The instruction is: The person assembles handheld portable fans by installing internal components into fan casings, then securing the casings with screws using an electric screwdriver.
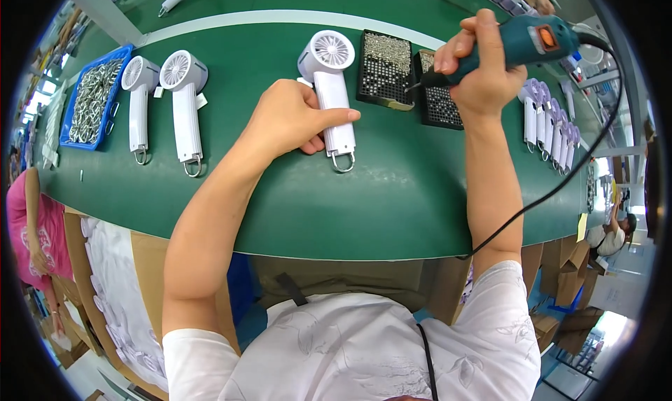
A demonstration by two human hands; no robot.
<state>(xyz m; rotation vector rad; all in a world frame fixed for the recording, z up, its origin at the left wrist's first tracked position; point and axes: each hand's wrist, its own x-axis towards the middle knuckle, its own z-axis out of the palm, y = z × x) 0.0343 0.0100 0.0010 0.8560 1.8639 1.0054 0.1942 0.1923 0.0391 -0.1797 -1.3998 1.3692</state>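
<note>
A white handheld fan lies on the green table, its round grille at the far end and a metal loop at the near end. My left hand grips its handle, thumb across the top. In my right hand is a teal electric screwdriver with an orange switch. Its bit points left and hovers near a black screw tray, partly filled with small screws. A second black screw tray sits beside it, partly hidden by my right hand.
Two more white fans lie to the left, beside a blue basket of metal clips. Several fans stand in a row at right. The screwdriver's black cord hangs past my right forearm. A person in pink is at far left.
</note>
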